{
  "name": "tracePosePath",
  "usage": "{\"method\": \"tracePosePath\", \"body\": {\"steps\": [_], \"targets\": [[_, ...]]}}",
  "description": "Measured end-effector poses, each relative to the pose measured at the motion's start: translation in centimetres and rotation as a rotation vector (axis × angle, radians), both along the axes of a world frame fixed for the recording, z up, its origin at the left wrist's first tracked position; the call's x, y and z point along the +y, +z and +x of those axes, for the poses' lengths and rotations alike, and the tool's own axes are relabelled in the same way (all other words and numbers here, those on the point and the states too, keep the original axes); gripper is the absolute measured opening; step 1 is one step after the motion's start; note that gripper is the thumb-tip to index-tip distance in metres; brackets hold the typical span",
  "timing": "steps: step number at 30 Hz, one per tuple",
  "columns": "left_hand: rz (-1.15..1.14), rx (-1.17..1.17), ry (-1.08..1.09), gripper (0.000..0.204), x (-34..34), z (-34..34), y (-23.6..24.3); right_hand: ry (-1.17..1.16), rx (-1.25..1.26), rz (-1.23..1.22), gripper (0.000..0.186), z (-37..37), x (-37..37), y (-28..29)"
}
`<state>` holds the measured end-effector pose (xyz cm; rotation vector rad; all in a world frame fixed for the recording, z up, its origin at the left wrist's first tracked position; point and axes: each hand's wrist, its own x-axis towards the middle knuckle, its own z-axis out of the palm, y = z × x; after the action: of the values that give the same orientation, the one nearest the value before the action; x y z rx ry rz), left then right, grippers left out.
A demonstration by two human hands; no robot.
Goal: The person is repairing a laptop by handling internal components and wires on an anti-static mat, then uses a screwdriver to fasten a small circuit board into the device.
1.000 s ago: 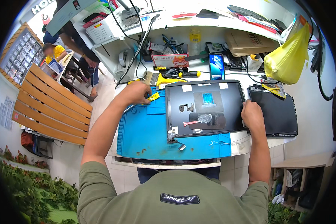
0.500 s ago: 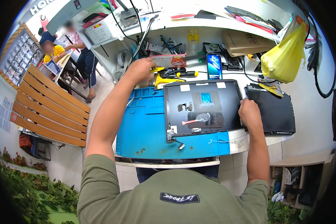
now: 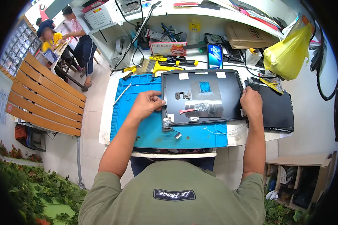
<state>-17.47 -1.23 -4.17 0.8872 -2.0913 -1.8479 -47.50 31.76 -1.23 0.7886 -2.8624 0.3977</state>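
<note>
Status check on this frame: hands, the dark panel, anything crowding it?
Left hand at left edge of dark laptop panel, fingers pinched. Right hand gripping its right edge. Panel flat on blue mat. Second black laptop close against right side.

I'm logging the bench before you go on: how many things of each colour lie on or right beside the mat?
Blue: 1, the mat
Black: 2, the panel between the left hand and right hand, and the laptop
Yellow: 1, the bag
Total: 4
</note>
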Motion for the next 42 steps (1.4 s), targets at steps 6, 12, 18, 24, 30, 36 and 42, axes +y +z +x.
{"method": "tracePosePath", "body": {"steps": [6, 12, 18, 24, 30, 36, 42], "targets": [[0.214, 0.151, 0.061, 0.066, 0.5, 0.7, -0.9, 0.007, -0.024, 0.000, 0.027, -2.2, 0.8, 1.0], [0.323, 0.232, 0.018, 0.074, 0.1, 1.8, -0.3, 0.011, -0.220, -0.218, 0.030, -3.0, 2.5, 1.9], [0.215, 0.287, 0.023, 0.068, -0.5, 4.2, 1.4, 0.177, -0.484, -0.590, 0.025, -3.4, 3.1, 0.7], [0.078, 0.161, 0.014, 0.073, -3.2, 10.7, 2.4, 0.286, -0.866, -0.731, 0.022, 3.9, 2.6, 2.0], [-0.015, -0.044, 0.043, 0.075, -5.0, 16.8, 3.2, 0.355, -1.068, -0.579, 0.020, 9.0, 0.0, -1.6], [-0.046, -0.112, 0.005, 0.075, -5.5, 15.8, 3.2, 0.261, -0.733, -0.352, 0.024, 10.2, -1.2, -2.5], [-0.165, -0.228, -0.026, 0.073, -6.1, 14.7, 3.7, 0.302, -0.376, -0.183, 0.025, 11.2, -2.3, -1.4]]}}
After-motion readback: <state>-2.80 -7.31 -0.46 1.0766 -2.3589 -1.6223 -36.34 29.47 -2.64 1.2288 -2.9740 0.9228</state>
